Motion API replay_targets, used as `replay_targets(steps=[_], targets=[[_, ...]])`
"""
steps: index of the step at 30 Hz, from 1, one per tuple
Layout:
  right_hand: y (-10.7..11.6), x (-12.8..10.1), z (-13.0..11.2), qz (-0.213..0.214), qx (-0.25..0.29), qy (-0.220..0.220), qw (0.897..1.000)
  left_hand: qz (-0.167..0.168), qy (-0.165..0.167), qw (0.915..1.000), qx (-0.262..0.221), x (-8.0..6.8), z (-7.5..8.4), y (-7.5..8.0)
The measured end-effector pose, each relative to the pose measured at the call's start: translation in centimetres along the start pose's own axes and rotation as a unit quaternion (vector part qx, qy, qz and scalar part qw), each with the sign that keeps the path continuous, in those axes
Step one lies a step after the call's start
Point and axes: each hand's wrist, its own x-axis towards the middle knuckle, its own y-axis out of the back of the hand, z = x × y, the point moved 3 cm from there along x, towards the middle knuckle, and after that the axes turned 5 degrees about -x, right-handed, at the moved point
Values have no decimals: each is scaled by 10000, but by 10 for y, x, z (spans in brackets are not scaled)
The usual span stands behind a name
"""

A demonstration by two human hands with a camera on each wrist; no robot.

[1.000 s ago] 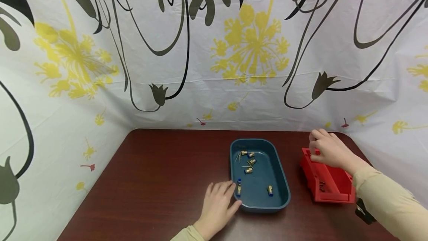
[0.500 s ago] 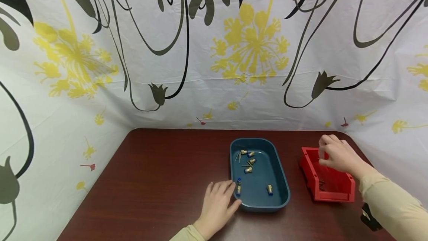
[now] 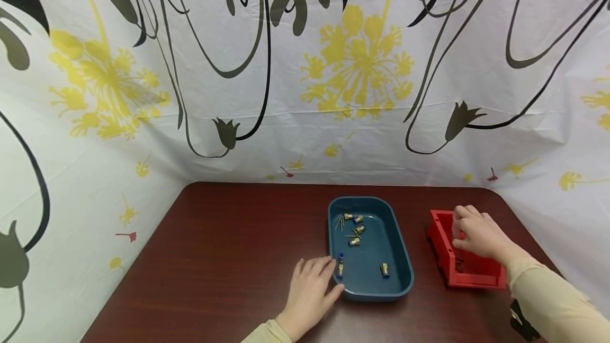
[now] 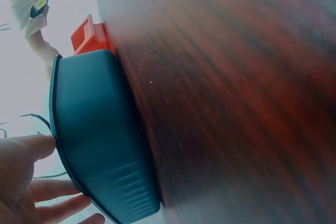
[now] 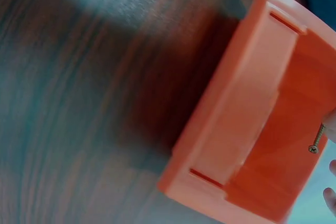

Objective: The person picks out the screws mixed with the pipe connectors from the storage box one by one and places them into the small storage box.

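Note:
My left hand point(image 3: 308, 292) rests with relaxed fingers against the left rim of a blue-grey tray point(image 3: 405, 279). In the left wrist view its thumb and fingertips are right at the tray's edge. Inside the tray lie several brass fittings with blue ends, one of them a fitting point(image 3: 385, 270) at the near right, and some thin screws point(image 3: 341, 223). My right hand point(image 3: 481, 234) is over the red bin point(image 3: 476, 280), fingers bent down into it. A cross-head screw point(image 5: 317, 139) sticks out from its fingertips in the right wrist view, head downward.
A few small dark screws point(image 3: 459, 264) lie in the front left of the red bin. The brown table point(image 3: 229, 258) runs back to a patterned white cloth point(image 3: 286, 94). A gap of bare tabletop separates tray and bin.
My right hand has moved slightly right and lower, from the bin's back left corner to over its middle. The left hand, tray and bin have stayed in place.

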Motion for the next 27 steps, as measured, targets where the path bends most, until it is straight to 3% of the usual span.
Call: replay_targets(steps=[10,27], targets=[[-14,-2,-9,-215,96,54,9997,-57,40,10000,-43,0,-1,0],[-37,-7,-9,-627,255,-252,9974,-58,29,10000,-31,0,-1,1]])
